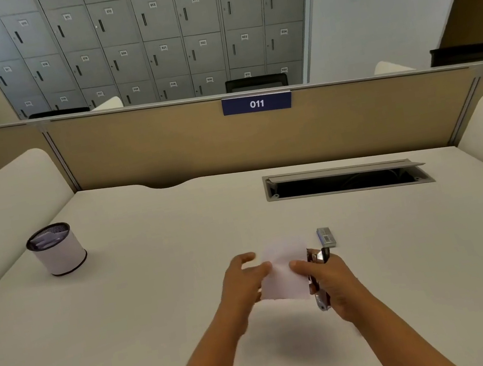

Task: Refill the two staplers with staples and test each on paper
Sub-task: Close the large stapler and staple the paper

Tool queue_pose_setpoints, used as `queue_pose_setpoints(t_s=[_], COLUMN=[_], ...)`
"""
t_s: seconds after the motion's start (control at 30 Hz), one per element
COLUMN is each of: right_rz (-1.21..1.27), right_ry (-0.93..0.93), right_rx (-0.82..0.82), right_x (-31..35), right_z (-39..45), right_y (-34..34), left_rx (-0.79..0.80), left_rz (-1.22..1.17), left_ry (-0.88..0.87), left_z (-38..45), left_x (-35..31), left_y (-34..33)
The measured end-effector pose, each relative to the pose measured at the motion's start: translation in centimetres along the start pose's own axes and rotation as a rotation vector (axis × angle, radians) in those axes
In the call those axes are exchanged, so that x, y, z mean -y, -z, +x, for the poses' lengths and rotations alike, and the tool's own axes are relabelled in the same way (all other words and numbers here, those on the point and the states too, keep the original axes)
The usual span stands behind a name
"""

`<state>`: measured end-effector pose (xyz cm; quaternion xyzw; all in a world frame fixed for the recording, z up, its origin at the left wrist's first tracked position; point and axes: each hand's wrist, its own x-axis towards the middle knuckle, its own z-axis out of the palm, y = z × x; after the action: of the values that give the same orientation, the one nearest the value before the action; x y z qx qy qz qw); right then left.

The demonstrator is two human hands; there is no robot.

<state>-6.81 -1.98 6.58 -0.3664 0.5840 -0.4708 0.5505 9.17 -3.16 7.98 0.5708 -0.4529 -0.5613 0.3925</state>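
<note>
1. Holding a small white paper (282, 275) up over the near middle of the tabletop (188, 289) — both hands meeting there.
2. Left hand (244, 282): pinching the left side of the paper with the thumb on top, other fingers loosely spread and partly behind the sheet.
3. Right hand (331, 280): gripping a shiny stapler (319, 279) with curled fingers, thumb lying across the right part of the paper.
4. Stapler: sitting right at the right edge of the paper, long side running toward the far edge of the tabletop, front end sticking out past the fingers. Cannot tell if the paper is inside its mouth.
5. Lying flat on the tabletop just beyond the right hand — a small grey box of staples (326, 236) with a barcode on top, not touching the hand.
6. Standing well apart near the left edge of the tabletop: a round mesh pot (58, 250) with a white wrap around it and something pale inside.
7. Sitting near the far right corner of the tabletop: a long cable slot (346, 179) with its lid tipped up.
8. Hanging on the tan divider wall (162, 145) along the far edge: a blue sign (257, 103) reading 011.
9. Standing behind the divider wall: rows of grey lockers (143, 35) with number tags.
</note>
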Motion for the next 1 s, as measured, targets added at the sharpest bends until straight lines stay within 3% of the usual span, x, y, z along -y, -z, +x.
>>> queue_pose_setpoints(t_s=[0.1,0.37,0.53,0.7,0.87,1.0], right_rz=[0.002,-0.012,-0.427,-0.555,-0.402,-0.238], right_ry=[0.034,0.162,0.558,0.803,0.722,0.458], right_rx=[0.059,0.000,-0.041,-0.080,-0.059,0.028], right_x=[0.3,1.7,2.4,2.6,2.8,3.0], right_z=[-1.1,-2.9,-3.9,-4.3,-4.5,-4.3], right_y=[0.2,0.7,0.4,0.2,-0.3,-0.1], left_rx=[0.146,0.224,0.248,0.352,0.241,0.142], left_rz=[-0.077,-0.178,-0.316,-0.475,-0.222,-0.193], left_ry=[0.017,-0.018,0.065,0.109,-0.028,-0.096], left_z=[-0.8,-1.6,-2.0,-2.3,-2.7,-2.9], left_x=[-0.7,-1.6,-2.4,-2.7,-2.7,-2.9], left_y=[1.0,1.9,2.3,3.0,2.7,2.7])
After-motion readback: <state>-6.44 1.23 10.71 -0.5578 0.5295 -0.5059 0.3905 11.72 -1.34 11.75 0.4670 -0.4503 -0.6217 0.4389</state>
